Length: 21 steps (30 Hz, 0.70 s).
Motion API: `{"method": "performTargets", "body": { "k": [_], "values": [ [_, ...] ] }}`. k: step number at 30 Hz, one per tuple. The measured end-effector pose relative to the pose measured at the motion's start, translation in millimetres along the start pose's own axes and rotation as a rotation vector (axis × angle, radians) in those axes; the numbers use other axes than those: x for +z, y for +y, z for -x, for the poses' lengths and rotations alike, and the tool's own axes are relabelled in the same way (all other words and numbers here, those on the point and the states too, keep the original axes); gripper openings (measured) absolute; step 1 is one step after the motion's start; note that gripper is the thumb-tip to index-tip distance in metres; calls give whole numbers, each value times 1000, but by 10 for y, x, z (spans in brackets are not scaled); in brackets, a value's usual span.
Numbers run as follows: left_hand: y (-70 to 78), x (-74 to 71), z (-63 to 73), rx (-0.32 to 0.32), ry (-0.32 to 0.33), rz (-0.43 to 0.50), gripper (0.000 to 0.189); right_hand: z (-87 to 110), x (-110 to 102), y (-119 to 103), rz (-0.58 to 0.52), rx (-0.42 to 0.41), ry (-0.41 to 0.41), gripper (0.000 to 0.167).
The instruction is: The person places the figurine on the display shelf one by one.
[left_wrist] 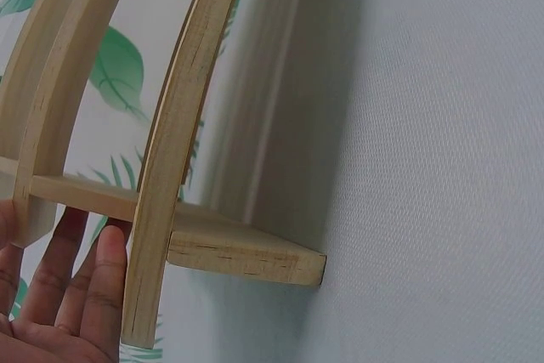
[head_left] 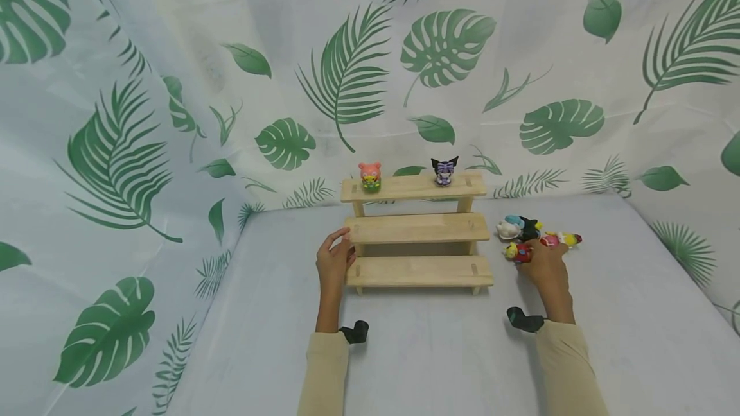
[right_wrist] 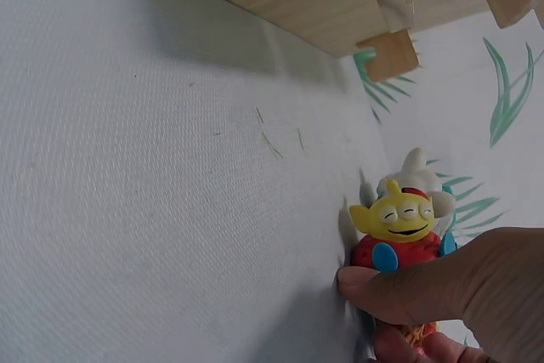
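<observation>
My left hand (head_left: 333,264) is at the left end of a three-step wooden shelf (head_left: 417,230), gripping it by the middle step; in the left wrist view its thumb and fingers lie on either side of the wood. To the right of the shelf, my right hand (head_left: 546,269) pinches a toy figurine (right_wrist: 408,231) with a yellow three-eyed head and a red body. Close behind that lies a white figurine (head_left: 508,230), beside a black one (head_left: 529,228). A pink and yellow figurine (head_left: 569,239) shows just past the right hand's knuckles.
On the top step stand a pink figurine (head_left: 370,176) at the left and a purple and black one (head_left: 444,171) at the right. A white cloth (head_left: 428,352) covers the table. Behind and at the sides hangs a leaf-print curtain (head_left: 370,108).
</observation>
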State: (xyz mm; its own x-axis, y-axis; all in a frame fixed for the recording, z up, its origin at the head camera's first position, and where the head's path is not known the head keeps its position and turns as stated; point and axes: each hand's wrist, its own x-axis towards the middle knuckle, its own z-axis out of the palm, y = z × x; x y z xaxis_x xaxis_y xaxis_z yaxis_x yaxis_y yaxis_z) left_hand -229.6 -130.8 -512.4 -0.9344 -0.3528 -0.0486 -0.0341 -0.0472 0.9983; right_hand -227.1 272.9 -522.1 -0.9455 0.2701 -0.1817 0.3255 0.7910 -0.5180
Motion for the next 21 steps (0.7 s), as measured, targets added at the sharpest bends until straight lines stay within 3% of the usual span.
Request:
{"method": "performTargets", "body": {
  "k": [8,15,21],
  "values": [
    [22,-3,8,-13,-6,3,28,10,-16,-4,18,-39,10,50],
    [23,4,16,-11,2,-4,24,1,-6,31,67,-142,55,48],
    [14,-1,9,-11,6,-9,25,-30,3,65,70,-170,28,48]
  ]
}}
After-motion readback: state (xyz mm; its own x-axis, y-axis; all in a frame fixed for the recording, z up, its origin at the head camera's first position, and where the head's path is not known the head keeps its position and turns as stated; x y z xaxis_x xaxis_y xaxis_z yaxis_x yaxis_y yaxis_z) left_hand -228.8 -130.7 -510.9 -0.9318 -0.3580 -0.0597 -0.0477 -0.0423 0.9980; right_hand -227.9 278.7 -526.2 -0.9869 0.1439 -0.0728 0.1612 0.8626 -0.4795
